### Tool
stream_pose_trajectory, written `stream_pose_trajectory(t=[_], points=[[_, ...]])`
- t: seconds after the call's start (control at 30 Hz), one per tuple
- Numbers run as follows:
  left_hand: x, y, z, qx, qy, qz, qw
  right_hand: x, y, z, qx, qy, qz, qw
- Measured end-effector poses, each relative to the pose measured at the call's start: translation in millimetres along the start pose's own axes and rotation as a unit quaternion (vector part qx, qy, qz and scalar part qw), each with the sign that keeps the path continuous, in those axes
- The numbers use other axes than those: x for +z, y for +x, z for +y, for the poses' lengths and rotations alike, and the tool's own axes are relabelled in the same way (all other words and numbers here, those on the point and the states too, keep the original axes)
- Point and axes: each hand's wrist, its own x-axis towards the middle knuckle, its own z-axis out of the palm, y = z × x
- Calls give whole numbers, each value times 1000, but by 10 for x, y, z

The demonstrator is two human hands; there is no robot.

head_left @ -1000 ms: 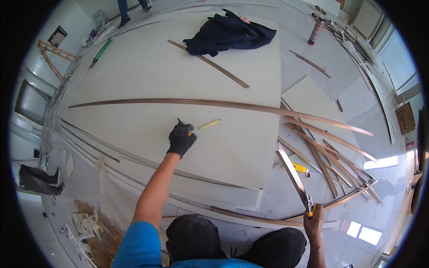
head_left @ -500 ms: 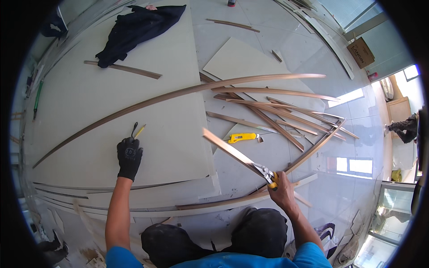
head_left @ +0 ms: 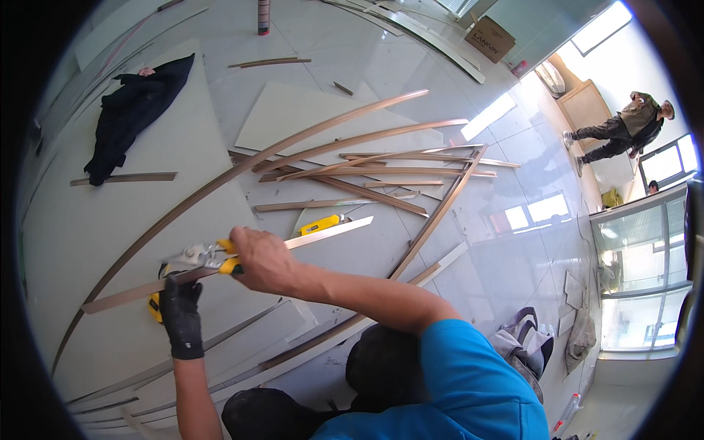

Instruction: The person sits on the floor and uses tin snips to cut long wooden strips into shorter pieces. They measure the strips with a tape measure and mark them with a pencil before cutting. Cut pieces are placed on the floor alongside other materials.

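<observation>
My bare right hand (head_left: 265, 260) is closed around yellow-handled cutting pliers (head_left: 199, 257), their metal jaws pointing left. A brown trim strip (head_left: 334, 231) runs slantwise beneath that hand, its pale face showing at the right end. In a black glove, my left hand (head_left: 182, 317) grips the strip just below the pliers' head. Whether the jaws touch the strip I cannot tell. Beside the glove sits a yellow and black object (head_left: 154, 306), mostly hidden, perhaps a tape measure. A long curved trim strip (head_left: 198, 192) lies on the large pale board (head_left: 55, 242), passing under the held strip's left end.
Several brown strips (head_left: 381, 192) lie crossed on the tiled floor, with a yellow tool (head_left: 321, 224) near them. A dark cloth (head_left: 139, 110) lies at the far left. A cardboard box (head_left: 490, 39) stands at the back; another person (head_left: 623, 128) stands at right.
My right hand has swung left across my body with the pliers and strip. My left hand has moved onto the strip; the pencil near it no longer shows. The view has shifted right.
</observation>
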Motion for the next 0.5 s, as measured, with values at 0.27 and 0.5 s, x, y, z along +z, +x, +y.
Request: stream_pose_trajectory(t=[0.27,0.5], points=[[-3565,473,791,122,-135,301,936,-800,-1372,977,315,-49,66,946],[-4645,393,700,27,548,286,786,-544,-3352,1503,537,-169,-32,826]])
